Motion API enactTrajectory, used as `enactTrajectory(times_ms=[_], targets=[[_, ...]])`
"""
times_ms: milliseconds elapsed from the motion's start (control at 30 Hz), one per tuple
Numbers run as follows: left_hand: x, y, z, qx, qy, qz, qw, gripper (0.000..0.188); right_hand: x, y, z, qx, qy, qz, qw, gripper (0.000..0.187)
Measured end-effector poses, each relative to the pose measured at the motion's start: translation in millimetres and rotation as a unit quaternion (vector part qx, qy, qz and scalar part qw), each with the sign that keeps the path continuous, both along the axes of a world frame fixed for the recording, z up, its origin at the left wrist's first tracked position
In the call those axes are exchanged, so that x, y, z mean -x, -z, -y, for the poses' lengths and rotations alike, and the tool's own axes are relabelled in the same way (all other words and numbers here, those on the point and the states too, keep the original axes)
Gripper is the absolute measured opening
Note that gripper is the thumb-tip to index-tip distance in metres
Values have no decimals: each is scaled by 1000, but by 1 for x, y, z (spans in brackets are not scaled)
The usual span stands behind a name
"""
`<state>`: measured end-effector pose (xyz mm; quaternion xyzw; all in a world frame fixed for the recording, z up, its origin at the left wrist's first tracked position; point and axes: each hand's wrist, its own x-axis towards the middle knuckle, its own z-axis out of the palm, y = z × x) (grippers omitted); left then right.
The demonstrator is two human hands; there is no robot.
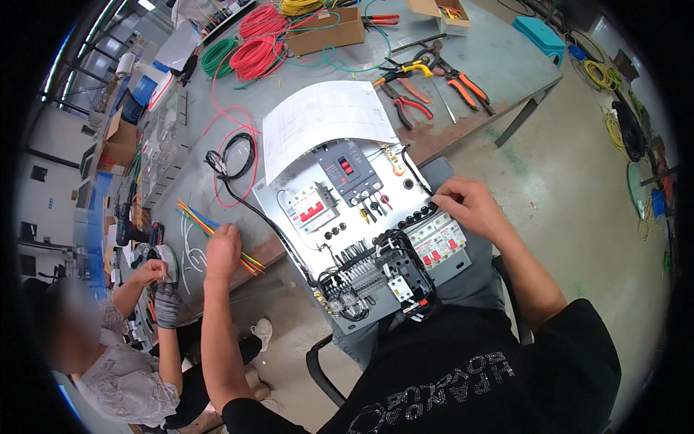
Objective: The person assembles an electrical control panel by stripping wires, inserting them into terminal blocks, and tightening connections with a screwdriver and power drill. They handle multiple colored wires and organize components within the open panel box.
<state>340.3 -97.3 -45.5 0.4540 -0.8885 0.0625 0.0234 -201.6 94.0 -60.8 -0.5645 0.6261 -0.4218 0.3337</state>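
A metal mounting panel (360,233) with electrical parts lies across my lap, its far end at the table. My left hand (224,252) is closed over a bundle of thin coloured wires (194,215) at the table's edge, left of the panel. They show on both sides of the hand; its fingertips are partly hidden. At the panel's right edge, my right hand (471,205) pinches at the end of a black wire (418,173). The panel carries a large grey breaker (348,172), smaller breakers with red switches (311,210), and a black contactor (406,275).
A curved paper sheet (325,119) covers the panel's far end. Pliers and cutters (463,85) lie on the metal table (499,50), with red wire coils (260,43) and a cardboard box (325,32) behind. On the left, a co-worker's hands (150,272) are close to my left arm.
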Motion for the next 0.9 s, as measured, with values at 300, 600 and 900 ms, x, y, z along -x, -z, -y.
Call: enactTrajectory(times_ms=[300, 600, 900], targets=[[37, -106, 17, 262, -67, -269, 925, 6, 3, 4, -3, 56, 19, -9, 998, 14], [58, -267, -9, 18, -31, -712, 701, 19, -27, -71, 30, 163, -62, 18, 985, 12], [161, -254, -27, -217, -11, -691, 690, 23, -104, -160, 84, 78, -327, 166, 927, 35]])
